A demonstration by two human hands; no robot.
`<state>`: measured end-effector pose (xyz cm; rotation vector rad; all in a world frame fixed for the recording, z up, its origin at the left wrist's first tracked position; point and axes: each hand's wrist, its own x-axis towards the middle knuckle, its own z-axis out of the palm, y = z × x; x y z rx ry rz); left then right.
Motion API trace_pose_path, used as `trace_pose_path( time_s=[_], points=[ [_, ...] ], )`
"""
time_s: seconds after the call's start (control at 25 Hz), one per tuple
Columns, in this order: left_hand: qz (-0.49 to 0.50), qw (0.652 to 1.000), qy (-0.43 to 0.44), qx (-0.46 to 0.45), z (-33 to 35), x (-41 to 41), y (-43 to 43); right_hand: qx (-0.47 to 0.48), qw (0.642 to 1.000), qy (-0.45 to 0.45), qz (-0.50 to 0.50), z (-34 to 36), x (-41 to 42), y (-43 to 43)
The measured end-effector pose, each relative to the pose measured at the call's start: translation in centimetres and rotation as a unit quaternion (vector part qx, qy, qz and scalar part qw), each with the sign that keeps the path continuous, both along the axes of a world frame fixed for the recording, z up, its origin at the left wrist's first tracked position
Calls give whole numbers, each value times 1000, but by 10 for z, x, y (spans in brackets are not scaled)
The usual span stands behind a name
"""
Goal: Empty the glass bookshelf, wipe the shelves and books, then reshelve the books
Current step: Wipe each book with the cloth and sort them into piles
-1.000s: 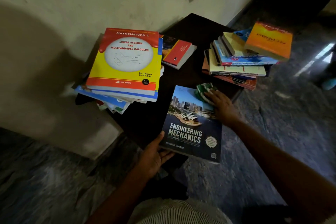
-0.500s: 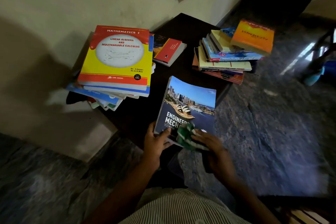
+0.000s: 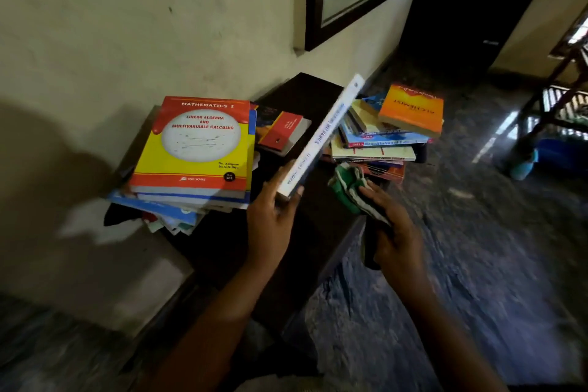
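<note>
Green-and-white cloth [image 3: 350, 188] is bunched up in the right hand [image 3: 394, 232], grip closed round it, just beside the bottom of the right stack [image 3: 381, 149]. The left hand [image 3: 270, 216] has the book [image 3: 321, 134] by its near end only, fingers and thumb clamped across it. So the whole thing stands on edge, spine towards the camera, slanting up and away over the dark table [image 3: 318, 232] between the two piles. Looks to me like the wiping stage, one book at a time.

What I'd worry about: that's a long book held at one end. A grip like that could let it twist or slide out. Its far end is also right up near the right stack, where the orange book [image 3: 412, 108] sits crooked on top of a messy pile. One careless swing and I reckon that lot ends up on the floor.

The left stack [image 3: 197, 143] isn't much better. Its lower books poke out past the table edge, so plonking another big one on top could tip it. The small red book [image 3: 281, 134] at the back seems safe enough.
</note>
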<state>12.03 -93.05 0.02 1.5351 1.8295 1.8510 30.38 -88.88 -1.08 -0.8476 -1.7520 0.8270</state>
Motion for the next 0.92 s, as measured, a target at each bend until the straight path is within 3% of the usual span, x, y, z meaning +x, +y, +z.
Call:
trace_pose_path(
  time_s=[0.12, 0.2, 0.28, 0.44, 0.6, 0.76, 0.84, 0.92],
  points=[
    [-68, 984, 157, -51, -52, -3, -1, -37, 999, 12, -25, -22, 5, -17],
    [-94, 931, 328, -126, -103, -6, -17, -76, 997, 5, -30, -41, 12, -27],
    [-139, 887, 407, -166, -139, -5, -38, -100, 994, -15, -40, -54, 16, -35],
    [-161, 892, 380, -184, -141, -20, -47, -105, 991, -71, -44, -61, 12, -33],
    [2, 924, 262, -278, -144, -53, -57, -117, 987, -113, 5, -60, -14, 2],
    [67, 895, 269, -349, -153, -64, -60, -42, 982, -182, -22, -34, -65, 66],
    [72, 887, 287, -355, -156, -64, -60, -49, 966, -251, -31, -39, -86, 101],
    [72, 886, 289, -355, -158, -66, -60, -99, 924, -369, -17, -52, -100, 121]
  ],
)
